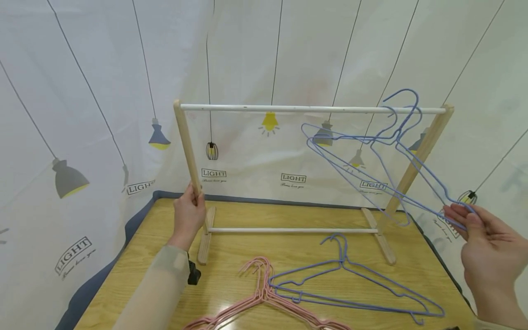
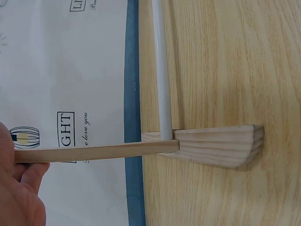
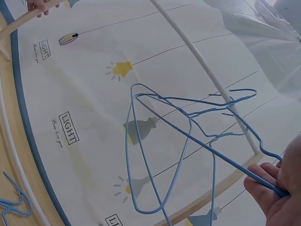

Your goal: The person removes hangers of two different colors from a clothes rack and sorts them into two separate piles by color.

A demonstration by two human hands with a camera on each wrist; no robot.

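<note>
Blue hangers (image 1: 371, 156) hang tilted near the rail's (image 1: 288, 109) right end, pinched by our right hand (image 1: 486, 247); our left hand (image 1: 187, 215) grips the post (image 1: 187, 146); a tug could unhook them

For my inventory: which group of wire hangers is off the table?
The blue wire hangers at the white rail, held by the right hand; the others lie flat.

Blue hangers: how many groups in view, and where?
2 groups. One bunch of blue hangers hangs hooked on the rack's white top rail, its end pinched by the right hand. A second blue pile lies on the table. Overlap hides exact counts.
</note>
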